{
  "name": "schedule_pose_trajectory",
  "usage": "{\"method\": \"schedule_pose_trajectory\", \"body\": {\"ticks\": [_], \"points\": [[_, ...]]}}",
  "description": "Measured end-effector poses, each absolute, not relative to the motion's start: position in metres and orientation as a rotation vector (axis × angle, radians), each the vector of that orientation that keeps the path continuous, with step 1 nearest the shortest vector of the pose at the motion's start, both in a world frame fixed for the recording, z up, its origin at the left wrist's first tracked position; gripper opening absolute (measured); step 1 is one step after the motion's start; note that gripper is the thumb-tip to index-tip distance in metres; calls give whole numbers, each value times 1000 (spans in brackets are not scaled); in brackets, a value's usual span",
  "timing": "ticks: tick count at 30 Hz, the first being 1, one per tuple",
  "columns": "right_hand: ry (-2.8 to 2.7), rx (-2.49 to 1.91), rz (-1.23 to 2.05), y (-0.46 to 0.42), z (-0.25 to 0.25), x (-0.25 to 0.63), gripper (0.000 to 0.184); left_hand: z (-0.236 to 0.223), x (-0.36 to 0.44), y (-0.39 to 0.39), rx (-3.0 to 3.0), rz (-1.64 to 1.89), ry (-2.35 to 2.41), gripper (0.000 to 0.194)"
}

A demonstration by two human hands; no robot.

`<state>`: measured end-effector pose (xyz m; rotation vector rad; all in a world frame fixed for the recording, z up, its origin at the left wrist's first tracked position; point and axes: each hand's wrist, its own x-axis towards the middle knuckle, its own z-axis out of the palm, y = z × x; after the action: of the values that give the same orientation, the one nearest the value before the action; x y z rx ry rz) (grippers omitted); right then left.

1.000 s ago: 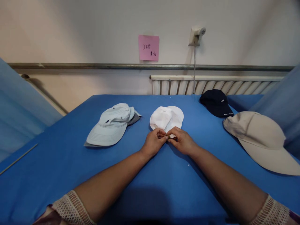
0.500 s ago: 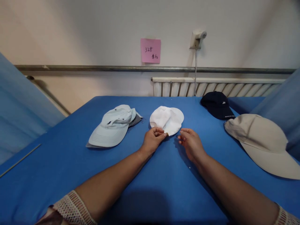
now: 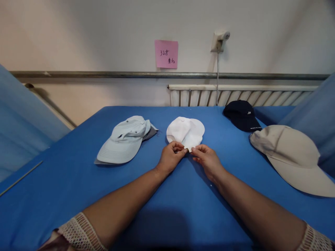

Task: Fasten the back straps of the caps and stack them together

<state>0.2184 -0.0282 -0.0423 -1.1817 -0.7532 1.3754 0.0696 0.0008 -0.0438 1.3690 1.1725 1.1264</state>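
Clock centred on the white cap (image 3: 183,131), twelve toward the wall (image 3: 104,42). Cap lies mid-width on the blue-covered worktop (image 3: 65,181), brim toward one o'clock, near edge at six between the two hands.

Left hand (image 3: 170,158), at seven: thumb and forefinger pinched together on the near edge. A small dark piece shows at their tips; too small to identify. Right hand (image 3: 209,160), between four and five: thumb and forefinger nearly together at the same edge, apparently a light pinch on the white end; remaining fingers loosely curled.

Step in hand (judgement): two-handed fine work at the cap's near edge, left steadying, right handling the white end. Next move would call for a firm left pinch and small, precise right-hand motion, without dragging the crown. Contact detail partly hidden by the fingertips.

Surroundings: light-blue cap (image 3: 123,143) near nine, grey cloth (image 3: 151,133) showing beneath its far end; navy cap (image 3: 242,115) between two and three; beige cap (image 3: 293,153) between three and four, well apart.
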Motion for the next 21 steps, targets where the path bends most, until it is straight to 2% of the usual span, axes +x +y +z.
{"method": "schedule_pose_trajectory", "body": {"ticks": [8,21], "points": [[-696,-1115,1380,-24,-50,218,32,-43,70,0,1447,1118,1195,24],[-767,-1149,1321,-22,-47,216,37,-46,69,-2,1605,1123,1200,25]]}}
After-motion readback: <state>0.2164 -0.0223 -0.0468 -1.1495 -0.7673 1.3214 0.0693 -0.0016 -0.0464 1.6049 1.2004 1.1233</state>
